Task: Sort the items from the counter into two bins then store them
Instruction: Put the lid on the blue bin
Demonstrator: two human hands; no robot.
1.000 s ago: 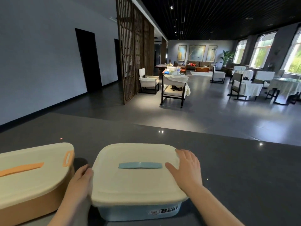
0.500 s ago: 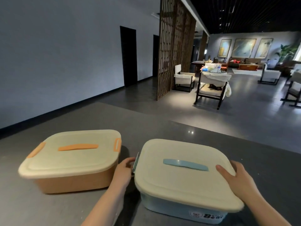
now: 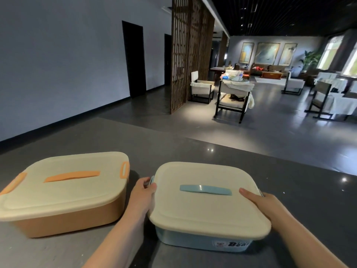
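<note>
I can read one label only: a white sticker [image 3: 230, 244] on the near wall of the blue bin [image 3: 193, 240], below and between my two hands' grips, printed "Bear" in bold dark letters; smaller print above is illegible.

We look across a dark grey worktop [image 3: 251, 171] into a large, dim lounge. At the left of the frame runs a plain pale wall [image 3: 67, 64] with two dark doorways [image 3: 135, 60]. At upper centre we see a wooden lattice screen [image 3: 185, 55] reaching to a black slatted ceiling [image 3: 289, 14]. The glossy grey floor [image 3: 270, 128] reflects ceiling lights. In mid frame stand dark-framed armchairs [image 3: 233, 99] with white cushions. Three paintings [image 3: 267, 53] hang on the far wall, and at the right edge bright windows [image 3: 332, 53] flank a potted plant [image 3: 311, 59].
</note>
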